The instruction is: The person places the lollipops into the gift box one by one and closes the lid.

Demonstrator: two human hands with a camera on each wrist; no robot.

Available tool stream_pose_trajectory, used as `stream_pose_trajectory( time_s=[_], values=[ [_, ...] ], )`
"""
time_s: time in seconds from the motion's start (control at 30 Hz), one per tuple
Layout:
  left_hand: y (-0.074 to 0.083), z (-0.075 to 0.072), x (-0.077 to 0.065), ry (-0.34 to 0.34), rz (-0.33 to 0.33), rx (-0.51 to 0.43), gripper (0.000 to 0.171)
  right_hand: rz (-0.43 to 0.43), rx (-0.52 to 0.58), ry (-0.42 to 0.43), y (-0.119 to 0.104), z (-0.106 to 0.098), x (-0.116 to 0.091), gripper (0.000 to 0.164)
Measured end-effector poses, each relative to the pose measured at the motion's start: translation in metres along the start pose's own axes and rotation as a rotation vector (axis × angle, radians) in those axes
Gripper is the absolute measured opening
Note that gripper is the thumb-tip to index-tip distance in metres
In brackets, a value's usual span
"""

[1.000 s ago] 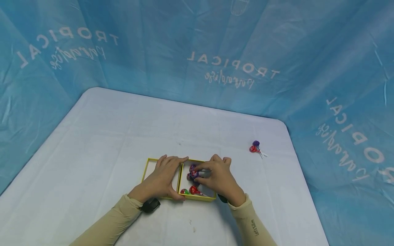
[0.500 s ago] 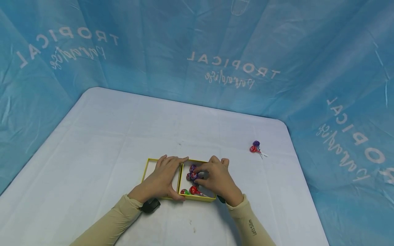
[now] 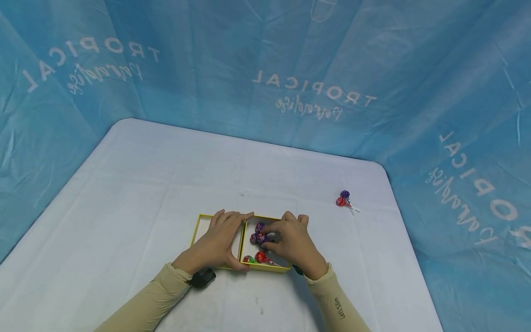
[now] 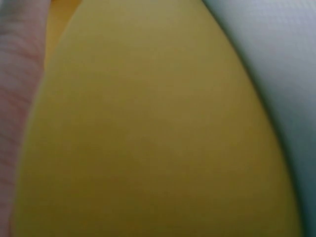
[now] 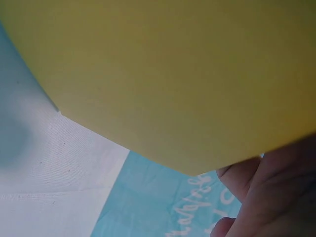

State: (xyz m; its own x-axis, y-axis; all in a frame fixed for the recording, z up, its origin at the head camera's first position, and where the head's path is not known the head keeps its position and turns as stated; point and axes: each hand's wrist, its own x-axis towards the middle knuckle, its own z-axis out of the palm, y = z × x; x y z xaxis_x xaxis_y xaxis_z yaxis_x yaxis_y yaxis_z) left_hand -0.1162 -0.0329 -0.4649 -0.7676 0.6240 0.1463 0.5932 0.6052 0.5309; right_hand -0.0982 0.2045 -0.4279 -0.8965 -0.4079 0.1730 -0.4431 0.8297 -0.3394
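A yellow-edged box (image 3: 267,268) with a pale inside lies at the table's front, its two open halves side by side. My left hand (image 3: 216,240) spans the left half, thumb at the near edge and fingers at the far edge, gripping it near the middle divide. Inside the right half, my right hand (image 3: 293,242) pinches a purple-wrapped lollipop (image 3: 262,238) beside other purple ones. A red lollipop (image 3: 261,257) and a green-and-red lollipop (image 3: 248,259) lie along the near wall. Both wrist views are mostly filled by the yellow box wall (image 4: 158,118).
A purple lollipop (image 3: 345,194) and a red lollipop (image 3: 341,201) lie together on the white-covered table (image 3: 166,175), to the right of the box. Blue printed curtains (image 3: 232,69) stand behind and at both sides of the table.
Over the last second my right hand has moved slightly left and down inside the box, and the purple lollipop at its fingertips is lower. My left hand has stayed put.
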Motion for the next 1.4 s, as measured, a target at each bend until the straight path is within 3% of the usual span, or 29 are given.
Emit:
stream_pose_trajectory(
  time_s=[1.1,1.4],
  values=[
    [0.0009,-0.0007,-0.0004,0.0,0.008,-0.01,0.127,0.008,-0.037,-0.004,0.0003,-0.0027,-0.0009,0.031],
    [0.0003,-0.0011,-0.0001,-0.004,0.009,-0.02,0.128,0.008,0.023,0.015,0.0031,-0.0075,-0.0015,0.029]
  ],
)
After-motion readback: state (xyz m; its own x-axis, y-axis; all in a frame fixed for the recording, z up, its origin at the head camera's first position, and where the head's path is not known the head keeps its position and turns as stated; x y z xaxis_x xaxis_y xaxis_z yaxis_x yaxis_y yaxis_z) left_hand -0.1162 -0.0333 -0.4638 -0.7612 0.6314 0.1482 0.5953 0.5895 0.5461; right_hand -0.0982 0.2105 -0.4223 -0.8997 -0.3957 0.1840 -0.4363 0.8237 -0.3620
